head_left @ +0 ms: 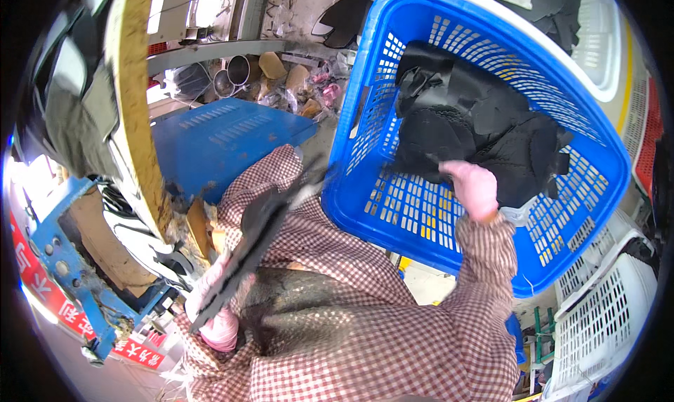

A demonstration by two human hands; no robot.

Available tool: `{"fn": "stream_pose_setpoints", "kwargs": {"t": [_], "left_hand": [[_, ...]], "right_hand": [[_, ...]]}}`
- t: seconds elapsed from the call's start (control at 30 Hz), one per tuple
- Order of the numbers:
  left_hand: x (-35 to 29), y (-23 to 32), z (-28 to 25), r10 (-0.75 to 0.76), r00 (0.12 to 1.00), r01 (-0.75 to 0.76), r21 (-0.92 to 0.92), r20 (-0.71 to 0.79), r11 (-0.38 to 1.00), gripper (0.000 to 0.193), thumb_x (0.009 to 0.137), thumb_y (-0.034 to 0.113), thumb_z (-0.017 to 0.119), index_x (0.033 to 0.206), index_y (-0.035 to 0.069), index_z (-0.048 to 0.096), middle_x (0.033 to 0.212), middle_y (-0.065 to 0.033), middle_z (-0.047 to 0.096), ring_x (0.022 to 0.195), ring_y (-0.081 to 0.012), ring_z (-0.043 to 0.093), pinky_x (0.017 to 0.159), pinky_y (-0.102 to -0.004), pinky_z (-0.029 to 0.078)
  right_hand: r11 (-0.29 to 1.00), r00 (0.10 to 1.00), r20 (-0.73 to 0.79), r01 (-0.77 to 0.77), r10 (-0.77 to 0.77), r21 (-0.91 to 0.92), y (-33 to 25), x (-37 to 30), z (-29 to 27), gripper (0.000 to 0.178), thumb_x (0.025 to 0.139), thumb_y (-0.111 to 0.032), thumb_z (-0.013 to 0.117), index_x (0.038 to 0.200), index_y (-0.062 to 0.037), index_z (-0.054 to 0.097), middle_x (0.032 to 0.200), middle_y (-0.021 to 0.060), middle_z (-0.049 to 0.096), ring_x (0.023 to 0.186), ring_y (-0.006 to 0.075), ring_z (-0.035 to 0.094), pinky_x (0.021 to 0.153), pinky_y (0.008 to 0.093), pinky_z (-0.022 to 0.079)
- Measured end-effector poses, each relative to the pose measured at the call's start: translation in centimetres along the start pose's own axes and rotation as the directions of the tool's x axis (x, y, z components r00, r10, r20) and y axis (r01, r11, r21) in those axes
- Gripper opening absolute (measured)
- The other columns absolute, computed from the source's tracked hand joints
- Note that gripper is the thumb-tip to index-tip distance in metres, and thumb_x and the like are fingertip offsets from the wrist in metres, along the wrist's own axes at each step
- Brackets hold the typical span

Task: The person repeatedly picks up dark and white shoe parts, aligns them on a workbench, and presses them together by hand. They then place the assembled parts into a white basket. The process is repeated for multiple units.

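Observation:
My left hand (219, 318), in a pink glove, is closed around a few thin black sheet pieces (247, 262). They are tilted up in front of my checked sleeve and lap, and their upper end is blurred by motion. My right hand (476, 188), also gloved in pink, reaches into a blue plastic basket (345, 191). Its fingers are pinched together at the near edge of a heap of flat black cut pieces (484, 114). The fingertips partly hide the piece they grip.
A blue metal panel (225, 139) lies left of the basket, with scraps (298, 79) behind it. On the left stand a worn yellow-edged board (137, 107) and a blue metal frame (77, 269). White baskets (597, 325) flank the right side.

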State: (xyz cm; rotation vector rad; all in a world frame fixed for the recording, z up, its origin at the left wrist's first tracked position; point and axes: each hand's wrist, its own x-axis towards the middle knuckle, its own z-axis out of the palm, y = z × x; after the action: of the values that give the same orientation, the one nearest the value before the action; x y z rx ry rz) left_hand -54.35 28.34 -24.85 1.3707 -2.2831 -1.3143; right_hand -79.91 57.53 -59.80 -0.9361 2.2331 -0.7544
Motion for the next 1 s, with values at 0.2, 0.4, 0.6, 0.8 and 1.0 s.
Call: {"fn": "stream_pose_setpoints", "kwargs": {"t": [0.2,0.4,0.6,0.8,1.0], "left_hand": [[1.9,2.5,3.2,0.169,0.889,-0.163,-0.051,0.426,0.985,0.042,0.099,0.01,0.054,0.134,-0.012,0.054,0.136,-0.0261,0.06,0.126,-0.0303,0.06,0.108,-0.0374,0.045],[-0.4,1.7,-1.2,0.382,0.839,-0.374,-0.1,0.388,0.922,0.075,0.087,0.026,0.075,0.149,0.002,0.041,0.139,-0.0216,0.057,0.114,-0.0355,0.066,0.092,-0.0359,0.055],[-2.3,-0.9,-9.5,0.445,0.885,-0.465,-0.209,-0.138,0.86,0.053,0.081,-0.006,0.068,0.133,0.002,0.06,0.129,-0.0186,0.066,0.113,-0.0292,0.069,0.093,-0.0321,0.056],[-8.5,-7.0,-21.6,0.373,0.897,-0.43,-0.661,-0.238,0.615,0.033,0.093,-0.002,0.064,0.125,-0.005,0.063,0.121,-0.0175,0.069,0.108,-0.0254,0.069,0.098,-0.0366,0.055],[-2.2,-13.1,-30.4,0.116,0.737,-0.098,0.064,-0.666,0.993,0.092,0.081,0.01,0.077,0.156,0.001,0.025,0.153,-0.0245,0.04,0.139,-0.0334,0.046,0.114,-0.0455,0.039]], "right_hand": [[0.778,0.755,0.217,0.627,-0.619,0.039,-20.7,-2.4,-13.6,0.02,0.078,-0.013,0.06,0.095,-0.0167,0.07,0.093,0.0019,0.069,0.086,0.0219,0.069,0.074,0.034,0.055],[0.466,0.487,0.173,0.872,-0.856,-0.148,-37.8,0.5,-14.7,0.014,0.077,-0.016,0.064,0.089,-0.01,0.066,0.085,0.0032,0.064,0.077,0.0209,0.067,0.066,0.0318,0.054],[0.046,0.014,-0.079,0.91,-0.997,-0.412,-50.1,2.0,-14.3,0.028,0.083,-0.023,0.072,0.11,-0.0158,0.072,0.125,0.0133,0.06,0.114,0.0326,0.058,0.093,0.0472,0.05],[0.325,0.129,0.32,0.645,-0.938,0.692,-57.7,6.9,-10.4,0.11,0.072,-0.028,0.092,0.155,0.0039,0.027,0.141,0.0216,0.054,0.127,0.0302,0.056,0.114,0.0431,0.039],[0.799,0.663,0.465,0.566,-0.587,0.203,-68.1,11.0,2.1,0.061,0.082,-0.03,0.083,0.128,0.0004,0.059,0.102,0.0137,0.073,0.093,0.0267,0.072,0.087,0.0385,0.057]]}}
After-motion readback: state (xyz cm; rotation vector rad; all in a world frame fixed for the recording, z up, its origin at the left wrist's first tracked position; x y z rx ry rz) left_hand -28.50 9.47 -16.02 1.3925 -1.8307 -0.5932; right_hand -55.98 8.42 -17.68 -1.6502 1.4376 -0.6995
